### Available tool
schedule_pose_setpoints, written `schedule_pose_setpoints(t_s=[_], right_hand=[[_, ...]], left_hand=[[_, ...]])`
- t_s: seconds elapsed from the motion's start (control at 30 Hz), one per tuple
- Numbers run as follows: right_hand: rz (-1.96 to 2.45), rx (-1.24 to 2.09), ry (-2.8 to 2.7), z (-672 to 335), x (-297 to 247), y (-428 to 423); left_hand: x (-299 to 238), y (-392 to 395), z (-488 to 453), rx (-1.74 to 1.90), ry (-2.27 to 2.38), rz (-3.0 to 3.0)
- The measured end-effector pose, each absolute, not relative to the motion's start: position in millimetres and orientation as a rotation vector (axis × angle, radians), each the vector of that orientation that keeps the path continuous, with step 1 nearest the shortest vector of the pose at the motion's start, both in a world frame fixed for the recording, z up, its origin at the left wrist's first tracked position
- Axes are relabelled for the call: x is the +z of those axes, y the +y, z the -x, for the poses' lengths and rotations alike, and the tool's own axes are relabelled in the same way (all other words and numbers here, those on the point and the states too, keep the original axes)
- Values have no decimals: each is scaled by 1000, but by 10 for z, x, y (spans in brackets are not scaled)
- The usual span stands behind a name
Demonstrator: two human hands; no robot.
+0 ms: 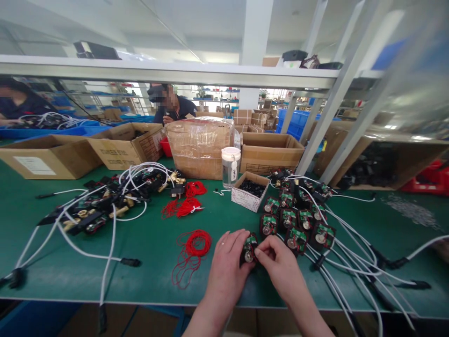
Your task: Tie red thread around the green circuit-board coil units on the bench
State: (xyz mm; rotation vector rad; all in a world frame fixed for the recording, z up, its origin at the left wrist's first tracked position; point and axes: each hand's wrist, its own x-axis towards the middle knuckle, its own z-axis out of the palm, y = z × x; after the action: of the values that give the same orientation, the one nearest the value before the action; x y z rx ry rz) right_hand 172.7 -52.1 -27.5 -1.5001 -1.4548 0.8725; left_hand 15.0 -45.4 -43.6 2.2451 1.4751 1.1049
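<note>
My left hand (228,262) and my right hand (278,264) meet near the front edge of the green table (154,243), both closed around one small black module with a green circuit board and a round metal part (249,249). The left fingers wrap its left side; the right fingertips pinch its right side. Just to the right lies a cluster of several like modules (298,224) with white cables. A coil of red wire (194,245) lies left of my left hand.
A small open box of black parts (249,191) and a white-lidded jar (230,166) stand behind my hands. A tangle of black parts, brass fittings and white cables (115,196) lies at left. Cardboard boxes (268,152) line the back. Two other people work beyond them.
</note>
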Motion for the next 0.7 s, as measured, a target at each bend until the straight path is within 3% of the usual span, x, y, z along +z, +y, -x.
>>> schedule_pose_setpoints(t_s=[0.7], right_hand=[[1425, 737, -1564, -1734, -188, -546]], left_hand=[[-424, -452, -155, 1118, 1421, -2263]])
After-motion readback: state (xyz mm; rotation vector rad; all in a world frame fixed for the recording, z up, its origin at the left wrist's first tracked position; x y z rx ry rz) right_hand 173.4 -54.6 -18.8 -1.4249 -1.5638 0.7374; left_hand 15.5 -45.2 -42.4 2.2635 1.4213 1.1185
